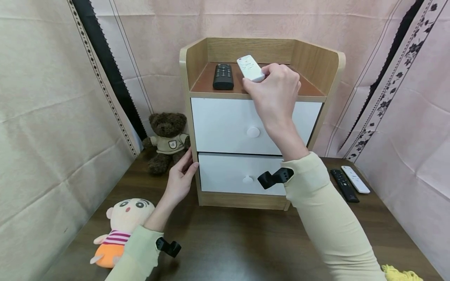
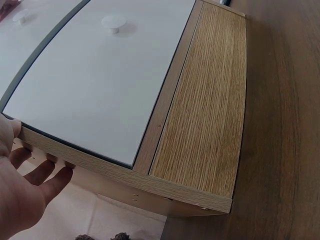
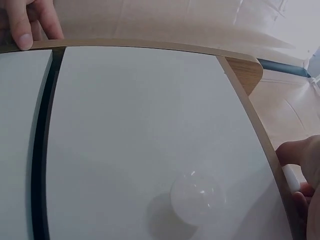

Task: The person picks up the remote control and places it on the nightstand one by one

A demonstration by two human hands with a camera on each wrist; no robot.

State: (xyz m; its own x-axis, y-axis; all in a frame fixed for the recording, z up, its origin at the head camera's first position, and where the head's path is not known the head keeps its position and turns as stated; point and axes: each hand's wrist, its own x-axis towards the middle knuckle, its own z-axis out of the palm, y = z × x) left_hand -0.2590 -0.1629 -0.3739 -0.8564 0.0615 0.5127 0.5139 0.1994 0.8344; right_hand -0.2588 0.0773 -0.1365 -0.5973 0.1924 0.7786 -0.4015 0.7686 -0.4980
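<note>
My right hand [image 1: 275, 91] pinches a small white remote control [image 1: 250, 67] between thumb and fingers, over the top shelf of a wooden cabinet [image 1: 242, 198]. Just left of it on the brown shelf lies a black remote control [image 1: 223, 77]. My left hand [image 1: 181, 179] rests on the cabinet's left side; in the left wrist view its fingers [image 2: 52, 182] touch the side panel, with the thumb at the front edge. From the right wrist view, the right hand [image 3: 305, 175] is partly cut off, and little of the white remote shows.
Two white drawers with round knobs [image 1: 253, 132] face me, both shut. Left of the cabinet sit a brown teddy bear [image 1: 168, 142] and a plush doll [image 1: 123, 230]. To the right lie a black remote [image 1: 344, 186] and a white remote [image 1: 355, 179]. Something yellow [image 1: 400, 273] is at bottom right.
</note>
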